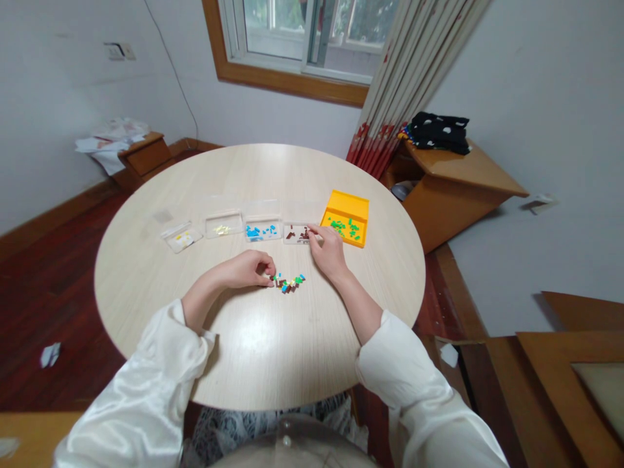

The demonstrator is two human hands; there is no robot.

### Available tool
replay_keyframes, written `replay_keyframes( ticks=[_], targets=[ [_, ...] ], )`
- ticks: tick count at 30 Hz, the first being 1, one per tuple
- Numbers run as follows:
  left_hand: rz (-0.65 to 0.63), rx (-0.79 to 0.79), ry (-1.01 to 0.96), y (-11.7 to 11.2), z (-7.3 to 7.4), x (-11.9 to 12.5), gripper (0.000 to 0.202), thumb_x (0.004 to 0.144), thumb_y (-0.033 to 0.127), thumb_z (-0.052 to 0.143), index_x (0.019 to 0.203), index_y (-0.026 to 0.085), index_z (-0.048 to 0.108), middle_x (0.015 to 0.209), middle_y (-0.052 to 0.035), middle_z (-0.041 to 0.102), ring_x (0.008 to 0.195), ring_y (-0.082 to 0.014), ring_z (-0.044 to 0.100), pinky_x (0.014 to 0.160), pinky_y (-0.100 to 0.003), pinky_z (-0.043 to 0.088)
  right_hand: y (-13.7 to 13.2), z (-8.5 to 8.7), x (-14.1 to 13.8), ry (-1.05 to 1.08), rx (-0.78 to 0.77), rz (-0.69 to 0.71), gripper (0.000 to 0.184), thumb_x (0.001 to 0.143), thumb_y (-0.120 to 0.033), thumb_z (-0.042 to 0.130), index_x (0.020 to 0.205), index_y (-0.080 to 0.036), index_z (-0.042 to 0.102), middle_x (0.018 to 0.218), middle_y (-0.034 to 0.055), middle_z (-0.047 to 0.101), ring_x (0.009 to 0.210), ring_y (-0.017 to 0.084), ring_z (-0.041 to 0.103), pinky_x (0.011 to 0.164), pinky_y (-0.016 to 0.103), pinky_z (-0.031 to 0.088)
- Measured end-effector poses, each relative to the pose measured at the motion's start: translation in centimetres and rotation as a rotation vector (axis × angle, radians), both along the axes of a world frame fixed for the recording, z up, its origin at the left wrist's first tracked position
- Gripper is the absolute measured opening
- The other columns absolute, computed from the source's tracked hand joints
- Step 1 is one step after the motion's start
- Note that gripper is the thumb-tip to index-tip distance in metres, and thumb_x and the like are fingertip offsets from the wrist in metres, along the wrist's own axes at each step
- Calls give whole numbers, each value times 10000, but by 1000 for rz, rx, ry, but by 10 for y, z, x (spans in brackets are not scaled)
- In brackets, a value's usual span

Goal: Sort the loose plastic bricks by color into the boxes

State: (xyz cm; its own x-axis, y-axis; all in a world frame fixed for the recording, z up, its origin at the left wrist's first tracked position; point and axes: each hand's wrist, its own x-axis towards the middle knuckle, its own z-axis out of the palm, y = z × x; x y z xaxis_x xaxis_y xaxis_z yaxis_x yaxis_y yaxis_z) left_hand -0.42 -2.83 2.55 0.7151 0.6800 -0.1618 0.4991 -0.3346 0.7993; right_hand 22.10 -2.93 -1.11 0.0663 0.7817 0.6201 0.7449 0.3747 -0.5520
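Pinching one multicoloured toy-brick assembly (291, 285) at its nine-o'clock end is the left hand (254, 268). Twelve o'clock from it, the right hand (328, 251), grip unclear, meets brown bricks (291, 233). Four clear boxes (263, 238) span ten to twelve; one yellow case (348, 204), one o'clock.

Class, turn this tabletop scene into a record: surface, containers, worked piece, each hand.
Surface: round pale table
Clear boxes, left to right: yellow-and-white pieces, cream pieces, blue pieces, brown pieces
Yellow case: lid open, green pieces inside
Worked piece: multicolored cluster on table
Left hand: at cluster's left end
Right hand: fingertips at brown pieces' box; grip unclear
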Motion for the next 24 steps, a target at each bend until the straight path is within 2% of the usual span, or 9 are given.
replay_keyframes(
  ticks=[6, 13, 24],
  targets=[
    [-13, -15, 30, 0, -4, 2, 138, 635, 252, 581, 709, 141, 618, 653, -19, 613, 597, -125, 519, 564, -224, 382, 0, 1, -1, -7, -11, 16, 232, 871, -220, 505, 993, -195, 700, 939, 87, 719, 867, 230, 611, 822, 396, 461],
    [-59, -40, -5, -3, 3, 4, 180, 736, 300, 540, 714, 135, 609, 616, -19, 595, 568, -112, 508, 553, -221, 383, -2, 4, -2, 11, -9, 40, 236, 863, -204, 496, 983, -202, 699, 929, 75, 725, 863, 226, 618, 815, 391, 477],
    [-40, -107, -124, -5, 6, 4, 147, 769, 284, 540, 701, 154, 525, 625, -8, 567, 557, -106, 515, 540, -224, 402, -2, 1, -1, 29, 3, 77, 242, 850, -160, 491, 974, -204, 693, 903, 66, 723, 847, 217, 621, 809, 387, 481]
  ],
)
